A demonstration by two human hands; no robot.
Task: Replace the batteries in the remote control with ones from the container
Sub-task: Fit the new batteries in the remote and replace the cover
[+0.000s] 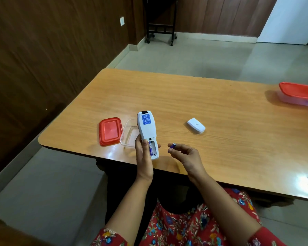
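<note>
My left hand holds a white remote control back side up, above the table's near edge. Its battery bay is uncovered, and one purple battery lies in the left slot; the right slot looks bare. A second purple battery is pinched in the fingertips of my right hand, just right of the remote. The remote's white battery cover rests on the table further right. A clear container stands open behind the remote, with its red lid lying beside it on the left.
The wooden table reaches far and right. A second clear container with a red lid on stands at the far right edge. A dark wood wall runs along the left; a wheeled black stand is on the floor beyond.
</note>
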